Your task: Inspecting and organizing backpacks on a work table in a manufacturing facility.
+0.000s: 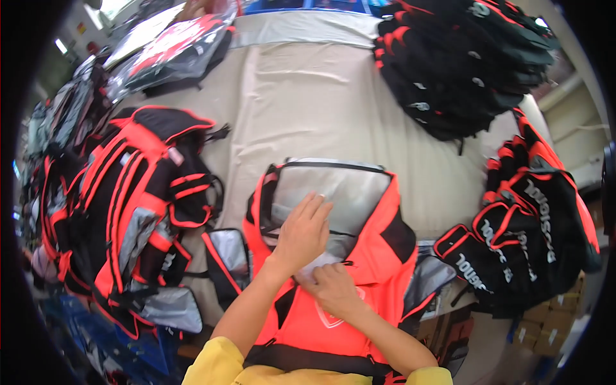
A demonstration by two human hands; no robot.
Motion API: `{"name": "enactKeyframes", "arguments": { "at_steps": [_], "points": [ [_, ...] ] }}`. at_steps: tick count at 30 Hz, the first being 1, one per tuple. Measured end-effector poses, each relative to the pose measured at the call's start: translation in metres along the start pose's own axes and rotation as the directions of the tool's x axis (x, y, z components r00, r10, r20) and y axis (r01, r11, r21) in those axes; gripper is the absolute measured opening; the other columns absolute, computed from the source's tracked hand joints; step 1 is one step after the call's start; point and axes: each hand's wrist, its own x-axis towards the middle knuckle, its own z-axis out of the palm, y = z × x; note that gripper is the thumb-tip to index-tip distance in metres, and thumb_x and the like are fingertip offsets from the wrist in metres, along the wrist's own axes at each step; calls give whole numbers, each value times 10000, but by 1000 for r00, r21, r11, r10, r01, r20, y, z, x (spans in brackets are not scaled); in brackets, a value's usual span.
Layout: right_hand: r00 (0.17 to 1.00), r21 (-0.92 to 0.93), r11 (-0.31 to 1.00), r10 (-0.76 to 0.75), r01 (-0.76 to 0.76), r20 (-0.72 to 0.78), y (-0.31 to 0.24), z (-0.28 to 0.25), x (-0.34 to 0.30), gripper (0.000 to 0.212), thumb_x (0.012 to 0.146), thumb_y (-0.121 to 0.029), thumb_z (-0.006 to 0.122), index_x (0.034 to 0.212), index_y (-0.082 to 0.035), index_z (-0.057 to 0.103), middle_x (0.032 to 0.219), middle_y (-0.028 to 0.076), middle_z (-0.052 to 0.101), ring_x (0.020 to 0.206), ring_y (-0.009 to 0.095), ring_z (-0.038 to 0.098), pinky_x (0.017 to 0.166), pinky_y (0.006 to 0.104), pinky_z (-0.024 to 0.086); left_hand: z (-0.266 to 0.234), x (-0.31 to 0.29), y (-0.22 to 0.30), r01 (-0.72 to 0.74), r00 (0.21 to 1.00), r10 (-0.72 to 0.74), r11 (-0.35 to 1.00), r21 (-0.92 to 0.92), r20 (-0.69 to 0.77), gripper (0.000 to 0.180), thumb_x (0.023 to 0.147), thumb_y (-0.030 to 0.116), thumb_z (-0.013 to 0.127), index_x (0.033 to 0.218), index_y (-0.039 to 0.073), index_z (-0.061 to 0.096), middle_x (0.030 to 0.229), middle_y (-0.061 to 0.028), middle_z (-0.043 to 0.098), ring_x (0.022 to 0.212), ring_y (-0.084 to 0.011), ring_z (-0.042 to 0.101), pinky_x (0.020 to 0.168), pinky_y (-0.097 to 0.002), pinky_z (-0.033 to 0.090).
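Observation:
A bright coral-red and black backpack (333, 330) lies in front of me with its main compartment unzipped, showing a silver-grey lining (356, 192). My left hand (301, 234) rests on that lining with its fingers stretched out and holds nothing. Just below and to the right, my right hand (332, 292) has its fingers curled over the front edge of the opening; the fingertips are partly hidden. Side pockets hang outward on both sides, the left pocket (229, 253) and the right pocket (431, 279), each with grey lining showing.
More black and coral-red backpacks (122, 199) lie at the left, and others (523, 234) at the right. A tall pile of black bags (459, 64) stands far right. Plastic-wrapped goods (176, 51) sit far left. Beige cloth (308, 96) covers the table; cartons (545, 327) are below right.

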Motion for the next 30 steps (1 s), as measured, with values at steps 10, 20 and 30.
{"name": "enactKeyframes", "arguments": {
  "at_steps": [10,20,30],
  "points": [
    [685,-312,610,659,-728,-310,119,-28,53,676,851,-331,835,1397,-10,599,1445,265,571,1367,442,545,1110,600,457,111,-65,-43,-84,941,-44,929,360,335,542,976,343,663,1479,145,636,1662,-163,469,1582,-369,379,1274,-649,267],
    [242,672,150,969,-725,44,140,-18,-28,696,864,-42,630,1520,51,418,1238,261,717,1074,375,739,981,438,585,98,-67,-34,-46,956,-58,939,342,289,462,989,318,656,1389,92,705,1604,-181,536,1557,-375,412,1263,-639,293],
    [317,991,-127,939,-53,137,105,-27,-79,588,877,141,476,1456,37,478,1271,107,690,984,88,670,815,215,528,39,76,35,-270,956,288,938,220,-55,513,872,164,838,1334,17,670,1381,-203,654,1332,-427,590,1135,-557,439]
  ]
}}
